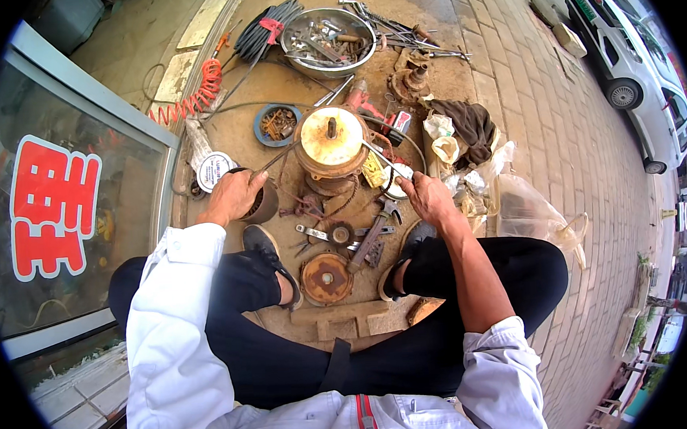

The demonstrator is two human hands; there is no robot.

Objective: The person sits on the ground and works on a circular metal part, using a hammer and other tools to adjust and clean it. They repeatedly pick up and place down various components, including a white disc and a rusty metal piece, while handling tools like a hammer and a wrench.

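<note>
In front of me stands a rusty motor, upright, with a round yellowed end cover and a shaft stub on top. My left hand is closed round a thin dark metal bar, whose far end reaches the motor's left rim. On the other side, my right hand grips a shiny metal rod that slants up to the rim below the cover. Whether either tip sits in a gap is too small to tell. A dark cylindrical can is beside my left hand. Below the right hand lies a hammer.
Between my shoes lies a rusty round cover. Beyond the motor are a blue bowl of bolts, a red power tool and a metal basin of tools. A glass door borders the left; plastic bags lie right.
</note>
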